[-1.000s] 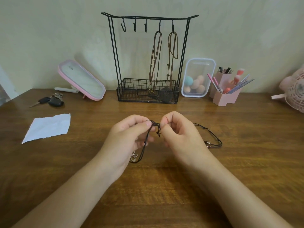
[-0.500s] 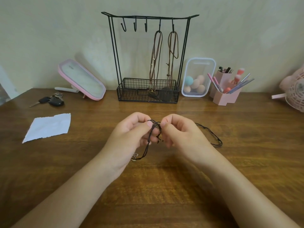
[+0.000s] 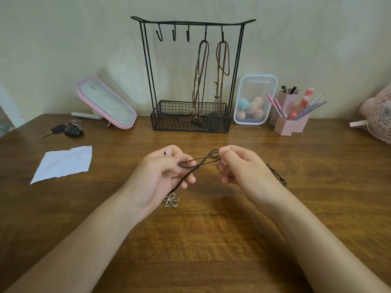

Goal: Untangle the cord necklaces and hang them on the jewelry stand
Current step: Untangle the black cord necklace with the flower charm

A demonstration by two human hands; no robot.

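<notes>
**Dark cord stretched between both hands, above worktop**

- Flower pendant (image 3: 171,199) hangs just below the left hand (image 3: 160,174). Cannot tell if it touches the worktop (image 3: 201,240).
- Dark cord necklace (image 3: 197,166): long axis runs left to right and rises slightly toward the right hand (image 3: 243,168). Strands cross at a knot between the hands. One strand drops down-left across the left palm to the pendant.
- Hands apart, palms facing each other. Each pinches the cord between thumb and forefinger, and the other fingers are loosely curled.
- A further loop of dark cord lies on the worktop beside the right wrist.
- Left, mid-distance: torn paper (image 3: 63,163), then keys (image 3: 67,130).
- Far edge, against the wall: pink mirror (image 3: 105,102), tilted. Jewelry stand (image 3: 192,22), upright, has two brown cord necklaces (image 3: 203,60) on its two right hooks, their ends in its basket. Right of it are a clear box (image 3: 255,81), a pink holder (image 3: 289,125) and a pink fan (image 3: 378,117).
- Nothing stands between hands and stand.
</notes>
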